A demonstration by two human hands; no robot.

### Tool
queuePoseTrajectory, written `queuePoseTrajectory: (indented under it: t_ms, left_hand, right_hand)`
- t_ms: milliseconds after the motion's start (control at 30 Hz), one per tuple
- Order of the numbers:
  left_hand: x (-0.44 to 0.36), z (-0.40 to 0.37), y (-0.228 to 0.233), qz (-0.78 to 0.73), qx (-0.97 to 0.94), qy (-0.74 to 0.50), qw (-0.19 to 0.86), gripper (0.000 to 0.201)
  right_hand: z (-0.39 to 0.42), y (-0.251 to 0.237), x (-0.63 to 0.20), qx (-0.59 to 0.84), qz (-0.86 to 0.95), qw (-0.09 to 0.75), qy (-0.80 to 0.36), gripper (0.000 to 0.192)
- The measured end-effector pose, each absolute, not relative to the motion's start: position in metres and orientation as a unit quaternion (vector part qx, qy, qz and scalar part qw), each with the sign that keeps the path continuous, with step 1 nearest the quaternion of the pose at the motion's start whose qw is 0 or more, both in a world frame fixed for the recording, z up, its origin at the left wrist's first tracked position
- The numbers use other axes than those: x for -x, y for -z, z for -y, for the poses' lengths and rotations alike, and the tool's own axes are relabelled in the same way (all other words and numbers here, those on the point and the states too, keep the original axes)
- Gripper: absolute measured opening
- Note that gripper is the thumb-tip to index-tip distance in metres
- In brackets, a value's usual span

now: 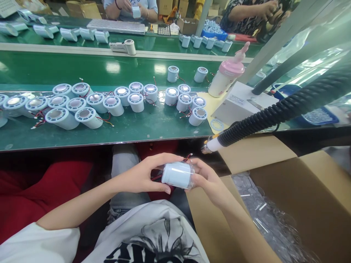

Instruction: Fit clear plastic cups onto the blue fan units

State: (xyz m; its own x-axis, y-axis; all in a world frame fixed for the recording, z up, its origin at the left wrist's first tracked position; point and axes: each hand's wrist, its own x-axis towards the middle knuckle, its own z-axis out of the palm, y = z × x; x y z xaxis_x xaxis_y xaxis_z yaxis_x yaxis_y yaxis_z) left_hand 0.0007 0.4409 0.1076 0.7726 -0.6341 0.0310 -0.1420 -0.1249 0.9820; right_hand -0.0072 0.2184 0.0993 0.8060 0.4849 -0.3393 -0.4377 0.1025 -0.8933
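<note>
Plastic pieces (270, 223) lie in a cardboard box (304, 182) while the left hand (148, 173) and right hand (210, 179) pinch a blue cylinder (177, 175).

Smooth, glossy plastic cylinder (177, 175), matt cardboard box (298, 186), ridged hose (260, 124).

No word or number can be read: the small print (238, 99) on the pale grey, slant-fronted box (242, 106) at two o'clock is too fine, and the bold black lettering (123, 252) on the white cloth T-shirt (123, 227) at six o'clock is cut off.
</note>
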Motion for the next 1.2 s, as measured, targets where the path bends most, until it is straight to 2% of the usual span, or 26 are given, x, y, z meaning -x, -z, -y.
queuePoseTrajectory:
  t_ms: [133,300,433,567,667,733,833,867,933,1000,1067,1200]
  left_hand:
    - [-0.001,-0.442,-0.106,0.281,-0.723,0.198,0.6,0.071]
    - [-0.002,-0.443,-0.102,0.314,-0.734,0.174,0.576,0.071]
    - [-0.003,-0.444,-0.1,0.341,-0.733,0.159,0.566,0.072]
    - [-0.002,-0.443,-0.099,0.347,-0.736,0.149,0.562,0.07]
    - [0.002,-0.441,-0.1,0.31,-0.731,0.165,0.585,0.064]
    - [0.004,-0.439,-0.103,0.259,-0.721,0.199,0.611,0.06]
    - [0.007,-0.438,-0.107,0.181,-0.695,0.252,0.649,0.057]
    - [0.007,-0.437,-0.108,0.164,-0.687,0.264,0.657,0.057]
    - [0.008,-0.437,-0.109,0.143,-0.672,0.281,0.67,0.057]
    - [0.007,-0.437,-0.109,0.139,-0.659,0.299,0.676,0.058]
    - [0.006,-0.438,-0.109,0.155,-0.659,0.305,0.669,0.062]
    - [0.003,-0.443,-0.11,0.228,-0.669,0.271,0.653,0.069]
  right_hand:
    - [-0.221,-0.094,0.009,0.577,-0.007,0.742,-0.341,0.04]
    - [-0.227,-0.092,0.01,0.543,-0.068,0.747,-0.379,0.053]
    - [-0.232,-0.096,0.009,0.502,-0.105,0.735,-0.444,0.056]
    - [-0.233,-0.099,0.009,0.465,-0.143,0.714,-0.503,0.069]
    - [-0.232,-0.096,0.011,0.489,-0.124,0.7,-0.507,0.075]
    - [-0.229,-0.092,0.014,0.577,-0.083,0.682,-0.442,0.068]
    - [-0.222,-0.086,0.018,0.757,0.045,0.62,-0.201,0.036]
    - [-0.219,-0.084,0.019,0.791,0.117,0.589,-0.115,0.032]
    - [-0.214,-0.082,0.021,0.805,0.274,0.527,0.004,0.046]
    - [-0.212,-0.083,0.022,0.789,0.365,0.493,0.038,0.054]
    - [-0.211,-0.085,0.022,0.776,0.348,0.526,-0.002,0.054]
    - [-0.212,-0.088,0.024,0.661,0.21,0.702,-0.163,0.051]
